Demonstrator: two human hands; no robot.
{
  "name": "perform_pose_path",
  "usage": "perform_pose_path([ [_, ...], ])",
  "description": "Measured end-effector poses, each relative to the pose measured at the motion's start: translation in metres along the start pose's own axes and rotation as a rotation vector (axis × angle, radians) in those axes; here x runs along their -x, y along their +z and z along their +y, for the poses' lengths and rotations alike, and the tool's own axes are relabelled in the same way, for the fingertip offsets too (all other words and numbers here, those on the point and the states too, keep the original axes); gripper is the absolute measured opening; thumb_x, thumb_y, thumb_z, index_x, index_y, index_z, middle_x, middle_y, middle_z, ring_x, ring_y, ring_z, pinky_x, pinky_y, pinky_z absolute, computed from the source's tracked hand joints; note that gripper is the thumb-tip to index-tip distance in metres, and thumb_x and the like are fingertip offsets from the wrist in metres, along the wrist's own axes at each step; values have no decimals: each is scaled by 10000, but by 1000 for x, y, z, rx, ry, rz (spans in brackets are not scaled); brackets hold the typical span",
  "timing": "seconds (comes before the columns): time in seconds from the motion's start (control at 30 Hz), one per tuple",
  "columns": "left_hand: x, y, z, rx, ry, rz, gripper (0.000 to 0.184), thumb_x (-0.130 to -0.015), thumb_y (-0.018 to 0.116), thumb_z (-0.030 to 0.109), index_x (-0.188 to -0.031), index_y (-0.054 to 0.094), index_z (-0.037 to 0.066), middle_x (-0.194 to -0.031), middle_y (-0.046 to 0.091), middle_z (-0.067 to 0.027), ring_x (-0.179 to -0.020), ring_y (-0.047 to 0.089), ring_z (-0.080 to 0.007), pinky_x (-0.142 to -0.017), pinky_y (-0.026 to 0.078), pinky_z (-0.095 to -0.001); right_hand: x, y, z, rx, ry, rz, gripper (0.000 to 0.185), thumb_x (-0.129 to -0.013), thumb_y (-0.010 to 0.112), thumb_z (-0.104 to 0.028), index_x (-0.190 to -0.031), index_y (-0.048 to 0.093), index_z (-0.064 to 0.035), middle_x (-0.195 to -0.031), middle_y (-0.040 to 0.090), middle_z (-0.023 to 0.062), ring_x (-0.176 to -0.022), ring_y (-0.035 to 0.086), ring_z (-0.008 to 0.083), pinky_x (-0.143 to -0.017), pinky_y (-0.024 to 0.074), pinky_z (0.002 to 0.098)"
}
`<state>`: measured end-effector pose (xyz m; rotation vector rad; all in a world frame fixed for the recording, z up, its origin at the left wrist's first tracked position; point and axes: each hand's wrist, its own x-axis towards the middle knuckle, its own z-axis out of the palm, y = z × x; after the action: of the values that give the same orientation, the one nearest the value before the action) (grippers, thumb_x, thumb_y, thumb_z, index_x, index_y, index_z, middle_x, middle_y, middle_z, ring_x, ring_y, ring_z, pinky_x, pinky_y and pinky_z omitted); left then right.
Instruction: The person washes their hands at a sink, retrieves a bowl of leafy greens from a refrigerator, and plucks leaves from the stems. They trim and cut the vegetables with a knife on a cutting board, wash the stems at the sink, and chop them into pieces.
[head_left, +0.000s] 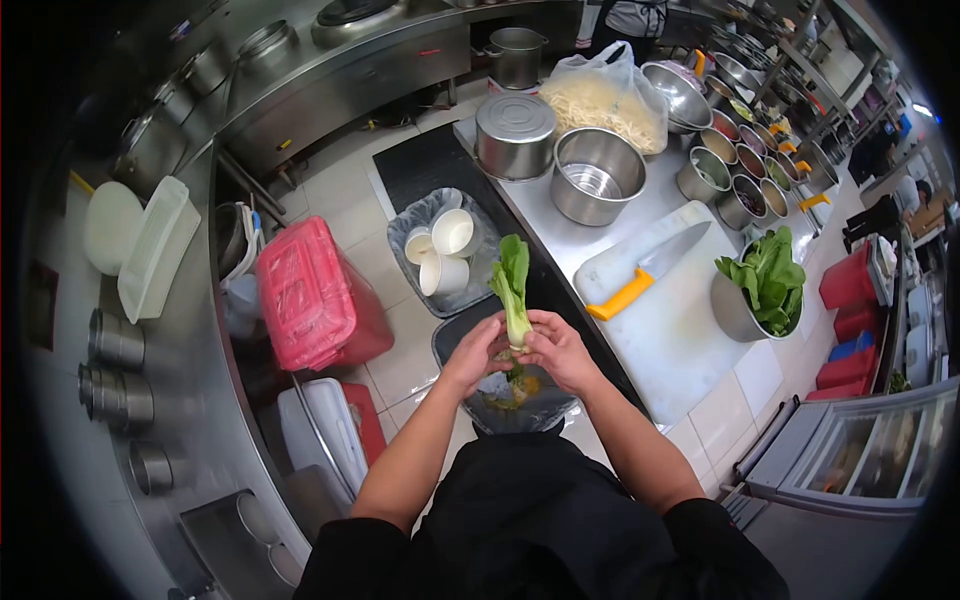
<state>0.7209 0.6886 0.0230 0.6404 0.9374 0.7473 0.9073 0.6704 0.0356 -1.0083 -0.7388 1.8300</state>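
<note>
Leafy green (513, 285), one head: upright, leaves uppermost, pale base down, held in front of the person's dark apron (530, 490) and above the nearer bin (452, 330).

Right hand (560, 348), bare: thumb and fingers pinching the pale base from the right side.

Left hand (477, 354), bare: curved in close to the base from the other side, fingers bent; from where I stand I cannot tell how firmly it presses on the stalk.

Nearer bin: dark liner, with green and yellowish scraps (512, 390) lying inside, below the hands.

Farther bin (478, 210): lined as well, just beyond the first; three white cups (453, 232) heaped in it.

Desk (560, 238), metal: to the person's right, carrying the following.

Cutting board (680, 340), white: laid flat on the near part.

Knife (627, 292), yellow handle: lying on the board, handle toward the person's side, blade pointing away.

Deep pot (735, 312), metal: at the board's right edge, heaped with loose leaves (772, 285).

Open pot (600, 182), metal: beyond the board, beside a flat-topped pot (515, 140).

Clear bag (612, 70): behind those pots, filled with pale strands.

Red tub (312, 290): lidded, to the person's left.
</note>
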Motion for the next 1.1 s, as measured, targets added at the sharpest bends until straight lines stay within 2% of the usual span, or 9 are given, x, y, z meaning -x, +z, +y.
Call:
perform_pose_path([
  [0.13,3,3,-2,40,-19,-46,388,-1052,447,260,-1394,434,77,-1219,608,-105,-1087,636,-232,-883,565,-401,-3,7,7,312,-102,92,451,-940,683,-152,-1349,544,-22,-1155,634,101,-919,661,164,-817,545,293],
  [0.23,2,5,-5,-43,3,26,418,-1023,534,189,-1395,395,59,-1152,623,-116,-1039,650,-216,-851,585,-373,0,8,7,927,-270,200,464,-892,734,-187,-1302,595,-21,-1144,647,138,-891,672,182,-763,559,325],
  [0.33,2,6,-5,-91,-27,82,448,-995,596,175,-1376,396,51,-1083,639,-102,-963,661,-187,-796,590,-335,4,15,-9,1041,-214,135,467,-836,783,-238,-1231,639,-34,-1097,672,143,-828,675,181,-742,551,330],
  [0.53,9,10,5,-145,1,-2,422,-978,635,200,-1333,461,53,-1067,646,-70,-930,651,-151,-781,579,-312,-2,7,-4,890,-68,146,428,-791,810,-251,-1120,651,-29,-934,705,109,-760,655,170,-714,538,323],
  [0.7,2,13,-6,-170,84,-16,336,-982,632,220,-1272,546,73,-1112,650,-45,-965,651,-146,-806,575,-316,-4,-1,9,701,-115,198,356,-787,776,-187,-1055,619,-12,-891,672,88,-738,627,139,-667,524,306],
  [0.83,-2,10,-14,-11,94,29,321,-1008,575,199,-1301,513,83,-1131,645,-74,-1012,659,-192,-842,582,-353,1,1,9,564,-97,256,237,-857,649,-20,-1044,504,-24,-879,619,71,-698,607,114,-584,492,259],
  [0.93,-1,-1,-9,235,45,5,301,-1031,507,175,-1314,487,75,-1176,633,-115,-1096,656,-277,-871,584,-397,4,2,9,330,-73,313,243,-849,656,-26,-1013,478,-38,-912,615,92,-713,619,137,-609,514,288],
  [1.03,2,-10,-4,373,59,-94,312,-1033,483,169,-1328,476,70,-1221,618,-143,-1149,636,-335,-896,578,-426,-2,-18,21,560,146,213,344,-854,699,-84,-1116,496,4,-967,616,139,-766,644,190,-678,543,324],
  [1.1,3,-13,-1,407,70,-131,327,-1028,484,162,-1339,471,64,-1259,607,-158,-1185,615,-356,-913,572,-444,2,-23,30,1123,-34,307,439,-865,713,-119,-1208,487,36,-1001,619,163,-807,655,228,-725,549,336],
])
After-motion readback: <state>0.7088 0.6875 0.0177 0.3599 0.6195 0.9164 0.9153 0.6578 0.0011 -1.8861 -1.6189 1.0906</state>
